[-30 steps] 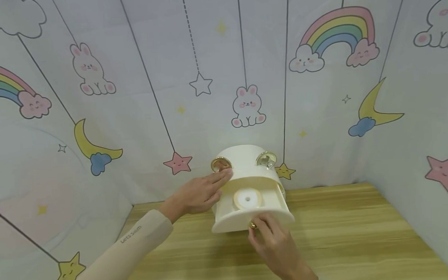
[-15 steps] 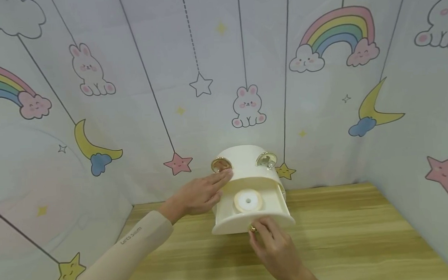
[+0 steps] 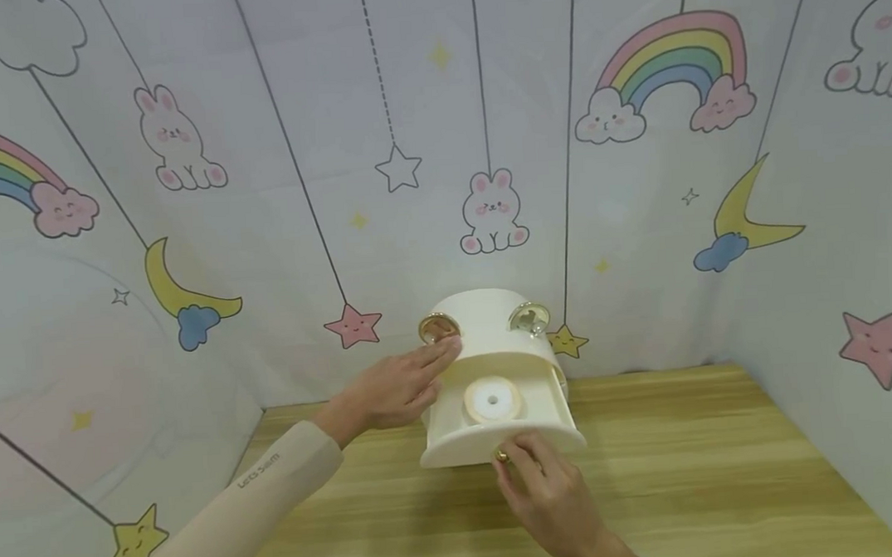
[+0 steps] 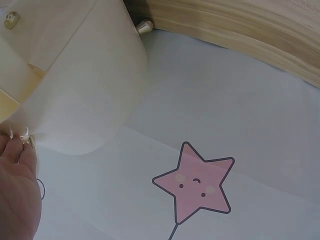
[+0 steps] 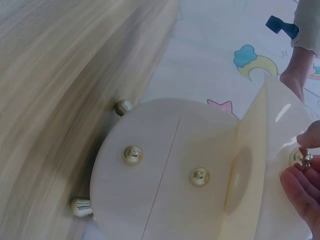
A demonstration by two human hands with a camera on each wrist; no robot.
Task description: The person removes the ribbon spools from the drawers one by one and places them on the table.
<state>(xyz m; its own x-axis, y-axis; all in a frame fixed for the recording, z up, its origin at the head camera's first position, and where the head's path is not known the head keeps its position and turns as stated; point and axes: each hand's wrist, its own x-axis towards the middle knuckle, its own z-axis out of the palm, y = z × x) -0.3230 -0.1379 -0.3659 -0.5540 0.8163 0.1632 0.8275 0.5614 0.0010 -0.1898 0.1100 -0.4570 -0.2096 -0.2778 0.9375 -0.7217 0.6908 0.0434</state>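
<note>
A small cream cabinet [image 3: 493, 318] with a rounded front stands against the back wall. Its upper drawer [image 3: 453, 451] is pulled out, and inside lies a round white disc [image 3: 507, 400] with a peach rim and a small centre hole. My right hand [image 3: 549, 498] pinches the gold knob [image 5: 295, 157] on the drawer front between thumb and fingers. My left hand [image 3: 394, 389] rests with extended fingers on the cabinet's top left, next to a gold-rimmed round ornament [image 3: 440, 327]. A matching ornament [image 3: 529, 319] sits on the right.
Below the drawer, the right wrist view shows two more gold knobs, one being the lower front knob [image 5: 133, 155], and gold feet such as the near foot [image 5: 81, 206]. The wood-grain tabletop [image 3: 693, 467] meets a cartoon-printed wall cloth [image 3: 265, 236] behind and at both sides.
The drawer front and my right hand have come slightly toward me since a second ago, with almost no motion in the last half second. My left hand has stayed in place.
</note>
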